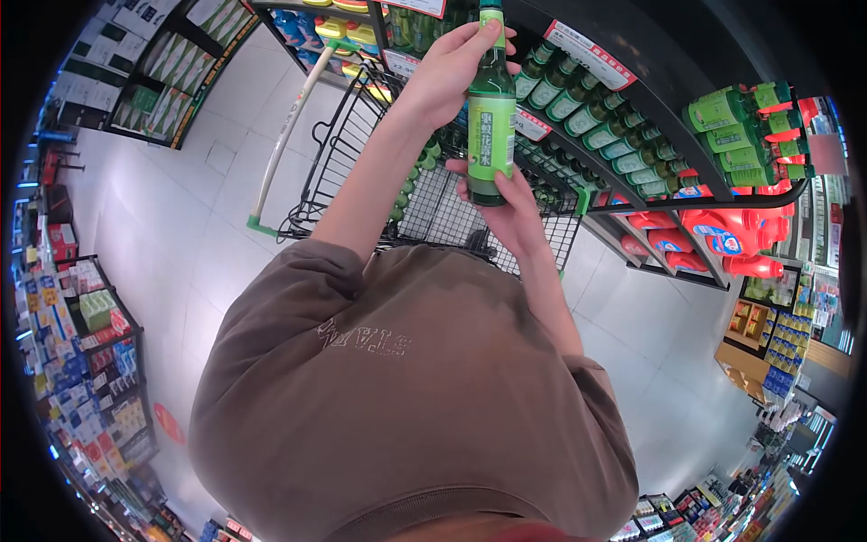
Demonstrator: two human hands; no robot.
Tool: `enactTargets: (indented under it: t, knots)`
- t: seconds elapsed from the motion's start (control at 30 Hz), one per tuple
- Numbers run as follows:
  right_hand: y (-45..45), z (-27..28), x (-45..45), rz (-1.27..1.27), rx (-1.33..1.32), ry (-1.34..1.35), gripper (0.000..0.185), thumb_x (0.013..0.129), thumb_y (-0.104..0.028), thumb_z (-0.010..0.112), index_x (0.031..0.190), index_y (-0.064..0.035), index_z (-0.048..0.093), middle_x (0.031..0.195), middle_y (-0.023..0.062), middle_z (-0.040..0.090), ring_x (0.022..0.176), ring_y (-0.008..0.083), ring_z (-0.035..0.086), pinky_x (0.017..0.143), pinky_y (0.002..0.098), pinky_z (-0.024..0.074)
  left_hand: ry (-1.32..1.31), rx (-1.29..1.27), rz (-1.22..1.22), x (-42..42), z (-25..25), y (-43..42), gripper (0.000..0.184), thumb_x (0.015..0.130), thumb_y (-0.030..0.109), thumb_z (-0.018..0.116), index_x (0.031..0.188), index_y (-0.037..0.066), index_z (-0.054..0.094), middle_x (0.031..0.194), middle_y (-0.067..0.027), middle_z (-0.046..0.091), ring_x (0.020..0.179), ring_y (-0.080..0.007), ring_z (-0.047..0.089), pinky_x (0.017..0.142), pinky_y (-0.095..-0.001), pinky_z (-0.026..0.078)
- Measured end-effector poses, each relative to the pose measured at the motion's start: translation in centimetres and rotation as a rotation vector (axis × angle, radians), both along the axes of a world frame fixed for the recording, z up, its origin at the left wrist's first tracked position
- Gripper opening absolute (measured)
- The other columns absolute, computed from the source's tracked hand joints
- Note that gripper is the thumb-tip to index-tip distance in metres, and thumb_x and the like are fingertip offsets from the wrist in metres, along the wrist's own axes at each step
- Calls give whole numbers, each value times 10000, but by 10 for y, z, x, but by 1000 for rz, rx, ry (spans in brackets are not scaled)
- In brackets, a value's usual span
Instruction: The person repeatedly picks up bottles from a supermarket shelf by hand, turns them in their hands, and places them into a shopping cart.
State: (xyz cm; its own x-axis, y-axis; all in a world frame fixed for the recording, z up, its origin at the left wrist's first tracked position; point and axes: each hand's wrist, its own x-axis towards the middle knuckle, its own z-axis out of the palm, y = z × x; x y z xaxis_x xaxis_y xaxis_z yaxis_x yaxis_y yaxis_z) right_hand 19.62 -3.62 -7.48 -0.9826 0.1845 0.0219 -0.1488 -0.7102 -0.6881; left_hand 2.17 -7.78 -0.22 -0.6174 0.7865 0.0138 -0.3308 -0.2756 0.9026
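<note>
A green glass bottle of floral water with a light green label is held over the shopping cart, its label facing me. My left hand is closed around the bottle's neck, thumb across the front. At the base, my right hand grips the lower end between thumb and fingers. Below and behind the bottle is the wire shopping cart. Several green bottles show through the mesh beside my left forearm; whether they lie in the cart or beyond it I cannot tell.
A shelf at upper right holds rows of green bottles behind price tags. Green-labelled packs stand at its end, above red detergent jugs. The cart's handle is at left. A display stands beyond the tiled floor.
</note>
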Motion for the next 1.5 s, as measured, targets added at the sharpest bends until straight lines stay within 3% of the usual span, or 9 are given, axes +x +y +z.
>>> enactTargets:
  t: [0.1, 0.3, 0.57, 0.8, 0.97, 1.1, 1.23, 1.43, 1.5]
  knots:
    - [-1, 0, 1, 61, -119, -11, 397, 923, -128, 471, 1284, -7, 358, 1171, 173, 521, 975, 207, 552, 869, 331, 434, -123, 170, -172, -6, -9, 5, 365, 943, 356, 453, 1110, 35, 493, 934, -9, 533, 800, -112, 543, 777, -326, 478]
    - [-29, 12, 1, -364, 568, -93, 536, 798, 15, 631, 1268, 19, 373, 1192, 111, 513, 1075, 162, 510, 949, 301, 388, -767, 882, -763, -11, -36, 18, 260, 971, 312, 374, 1083, 81, 418, 822, 14, 416, 669, -106, 402, 736, -290, 371]
    - [19, -32, 28, -106, 47, -29, 478, 904, -299, 458, 1240, 40, 430, 1031, 166, 579, 801, 187, 551, 683, 301, 447, 402, 46, -273, -62, -56, -40, 242, 931, 275, 497, 984, 51, 574, 894, -6, 563, 738, -65, 524, 650, -236, 457]
    - [54, -125, 60, 360, -458, -275, 542, 898, -421, 363, 1165, 35, 485, 815, 263, 582, 496, 179, 474, 417, 261, 371, 448, -654, -714, -27, -44, -101, 153, 866, 181, 602, 905, 47, 541, 778, -34, 581, 663, -80, 526, 569, -259, 434]
    - [42, -198, 63, 311, -478, -538, 504, 905, -397, 455, 1208, 6, 447, 875, 269, 593, 583, 219, 555, 532, 292, 506, 752, -490, -559, 12, -122, -109, 219, 883, 222, 570, 859, 14, 510, 700, -68, 573, 595, -176, 549, 569, -333, 429]
    - [34, -243, 91, 51, -47, -955, 577, 885, -418, 518, 1338, -104, 347, 931, 175, 628, 749, 244, 628, 684, 302, 519, 719, -810, -503, 27, -186, -101, 260, 875, 257, 535, 884, 4, 475, 684, -197, 596, 647, -332, 605, 590, -395, 452]
    - [43, -327, 166, 136, 839, -1201, 572, 796, -395, 610, 1250, -74, 478, 910, 151, 658, 879, 273, 630, 757, 356, 496, 736, -959, -385, 27, -295, -99, 260, 863, 219, 530, 946, -17, 459, 724, -266, 596, 743, -413, 604, 639, -467, 462]
    - [22, -337, 211, -127, 1312, -1130, 315, 696, -301, 633, 915, -78, 667, 831, 165, 655, 820, 339, 609, 815, 408, 475, 796, -1185, -301, -8, -422, -79, 388, 849, 231, 523, 1076, -59, 402, 798, -308, 598, 779, -459, 593, 713, -498, 498]
    - [19, -322, 205, -62, 1348, -1213, 266, 722, -247, 634, 923, -79, 682, 915, 134, 663, 744, 255, 648, 787, 357, 500, 782, -1216, -326, -18, -446, -71, 395, 853, 243, 514, 1084, -54, 397, 813, -307, 599, 793, -455, 594, 725, -493, 498]
